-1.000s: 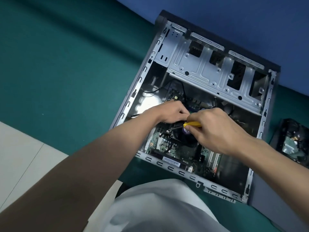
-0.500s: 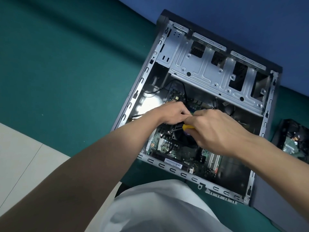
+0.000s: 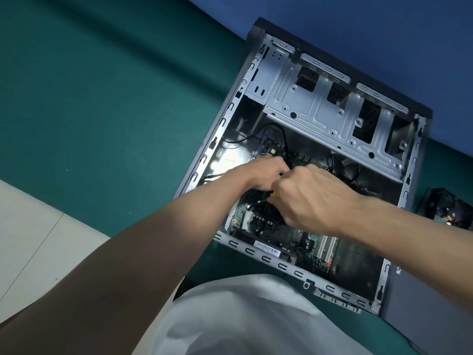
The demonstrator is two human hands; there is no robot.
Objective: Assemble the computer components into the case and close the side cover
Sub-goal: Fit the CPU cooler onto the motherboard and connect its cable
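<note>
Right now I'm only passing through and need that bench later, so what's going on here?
A person is working inside an open grey metal computer case lying on its side on a teal mat. Both hands meet over the green motherboard: the right hand is closed around a yellow-handled screwdriver, and the left hand sits beside it at the tip. The side cover is not on. A black drive-like part lies outside the case.

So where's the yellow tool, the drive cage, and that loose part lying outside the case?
yellow screwdriver (image 3: pixel 273 194), head view, sliver of handle showing under the right hand.
drive cage (image 3: pixel 317 108), head view, its flat metal plate.
loose part (image 3: pixel 446 207), head view, its dark top.
</note>
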